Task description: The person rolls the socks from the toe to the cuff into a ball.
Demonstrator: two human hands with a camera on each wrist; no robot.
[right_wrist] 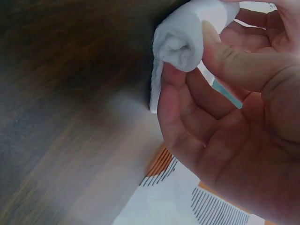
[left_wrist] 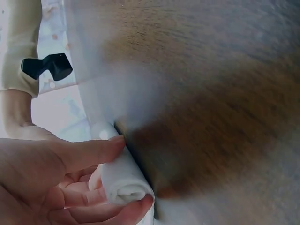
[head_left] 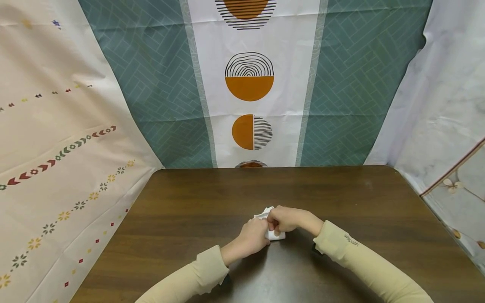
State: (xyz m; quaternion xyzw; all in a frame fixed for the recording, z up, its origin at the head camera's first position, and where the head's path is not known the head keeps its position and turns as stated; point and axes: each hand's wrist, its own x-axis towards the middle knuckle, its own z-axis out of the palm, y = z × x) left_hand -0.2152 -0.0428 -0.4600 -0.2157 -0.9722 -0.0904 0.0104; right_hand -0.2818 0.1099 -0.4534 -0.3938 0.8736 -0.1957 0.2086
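Note:
A small white cloth (head_left: 264,213) lies on the brown table, partly rolled up, its flat end on the far side. The left hand (head_left: 251,236) grips the roll's left end, and the right hand (head_left: 289,219) holds its right end. In the left wrist view the thumb lies along the top of the rolled cloth (left_wrist: 125,174), with fingers beneath its spiral end. The right wrist view has the thumb pressed on the rolled cloth (right_wrist: 183,26) and curled fingers under it, while a flat flap hangs out beside the coil.
The wooden table (head_left: 197,193) has rounded far corners. Behind it hangs a green and white curtain (head_left: 341,84) with orange half circles. Patterned cream cloth (head_left: 57,139) covers the left side, and pale marbled cloth (head_left: 447,105) the right. A black wrist mount (left_wrist: 51,66) sits at the right cuff.

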